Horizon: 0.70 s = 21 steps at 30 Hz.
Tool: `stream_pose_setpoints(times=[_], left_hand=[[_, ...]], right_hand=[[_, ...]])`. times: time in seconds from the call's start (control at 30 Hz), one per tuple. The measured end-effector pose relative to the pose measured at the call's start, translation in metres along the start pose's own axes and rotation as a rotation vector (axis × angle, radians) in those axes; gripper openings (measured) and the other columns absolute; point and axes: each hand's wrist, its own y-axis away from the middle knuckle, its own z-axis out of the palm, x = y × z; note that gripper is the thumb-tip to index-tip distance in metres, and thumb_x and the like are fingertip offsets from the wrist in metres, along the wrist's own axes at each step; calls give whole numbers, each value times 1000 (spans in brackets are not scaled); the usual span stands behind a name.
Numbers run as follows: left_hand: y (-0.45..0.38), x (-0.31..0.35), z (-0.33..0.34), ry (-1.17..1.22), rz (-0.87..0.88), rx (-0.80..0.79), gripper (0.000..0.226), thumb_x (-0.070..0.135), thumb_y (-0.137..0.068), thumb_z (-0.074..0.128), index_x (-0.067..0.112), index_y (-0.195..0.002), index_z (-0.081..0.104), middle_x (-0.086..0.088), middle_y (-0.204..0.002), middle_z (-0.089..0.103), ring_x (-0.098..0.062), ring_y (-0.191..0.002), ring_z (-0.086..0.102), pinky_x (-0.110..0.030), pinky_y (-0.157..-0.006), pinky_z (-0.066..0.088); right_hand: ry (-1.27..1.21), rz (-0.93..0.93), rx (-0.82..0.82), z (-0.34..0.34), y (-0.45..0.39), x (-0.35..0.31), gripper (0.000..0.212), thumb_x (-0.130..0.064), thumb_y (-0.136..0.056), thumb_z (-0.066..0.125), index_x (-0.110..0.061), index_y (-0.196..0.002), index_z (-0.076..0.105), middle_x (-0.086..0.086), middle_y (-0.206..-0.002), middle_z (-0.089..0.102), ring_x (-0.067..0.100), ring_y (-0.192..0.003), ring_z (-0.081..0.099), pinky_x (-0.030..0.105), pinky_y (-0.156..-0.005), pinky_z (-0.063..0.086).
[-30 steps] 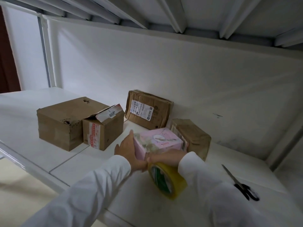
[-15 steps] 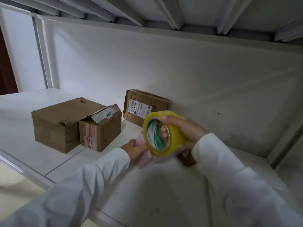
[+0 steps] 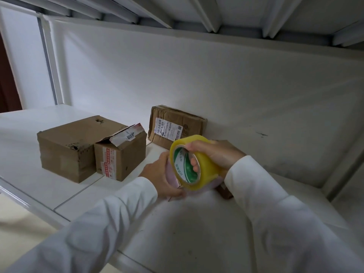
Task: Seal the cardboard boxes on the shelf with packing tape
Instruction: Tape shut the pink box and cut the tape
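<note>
Brown cardboard first, far left on the white shelf (image 3: 59, 194): a large closed box (image 3: 67, 146), and touching its right side a smaller box (image 3: 122, 154) with its top flap lifted and unsealed, a barcode label on the flap. Behind, a labelled flat box (image 3: 177, 127) is leaned against the back wall.

Centre: a pink box (image 3: 172, 179) is held from its left side by the left hand (image 3: 157, 178), fingers curled round the lower edge – grip closed on it. Most of the pink box is hidden behind the tape roll.

Just right and slightly above, the yellow tape roll (image 3: 199, 164) is held by the right hand (image 3: 214, 154), fingers hooked through the core, thumb over the outer rim – grip closed on the roll. The roll is held directly over the pink box, its open face turned toward the camera. A free tape end cannot be made out.

A brown box (image 3: 224, 189) is partly seen behind the right wrist, low on the shelf.

Key relation – the pink box lies below and left of the roll, nearer the left hand; its long axis cannot be told. Tape would likely be drawn across its top while it is steadied from the left.
</note>
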Motion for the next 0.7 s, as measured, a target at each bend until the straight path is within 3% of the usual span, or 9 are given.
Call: stream_pose_setpoints(times=[0.13,0.23,0.3,0.4,0.7], left_hand=[[-2,2,-5,-93,-57,-11,90,79,-28,58,35,-104,33,7,-98,61,-18,-93,59,-33,-82,51],[-4,5,-9,-90,-152,-19,83,73,-30,55,33,-99,36,5,-93,60,-21,-92,59,-29,-77,48],[-4,3,-12,-26,-236,-18,91,72,-26,53,30,-105,40,1,-103,61,-23,-98,59,-31,-84,48],[-5,-1,-10,38,-268,-25,111,74,-24,55,25,-122,42,-1,-119,59,-23,-107,57,-37,-93,48],[0,4,-8,116,-315,-68,111,69,-38,67,25,-133,32,0,-123,55,-21,-109,55,-35,-93,47]], right_hand=[[-4,1,30,1,3,-2,35,-41,-76,71,-17,-100,63,5,-85,69,22,-81,66,35,-77,56],[76,50,-17,-2,7,-8,23,-40,-78,70,-20,-88,65,2,-78,69,21,-76,65,37,-80,56],[346,165,-75,3,7,1,28,-45,-75,71,-25,-92,63,3,-90,64,23,-85,60,33,-77,52],[475,349,-145,17,4,30,71,-57,-70,69,-25,-129,44,3,-116,50,25,-104,51,33,-84,44],[454,262,-123,16,-4,61,71,-55,-78,63,-23,-136,37,2,-120,49,22,-105,50,32,-88,45]])
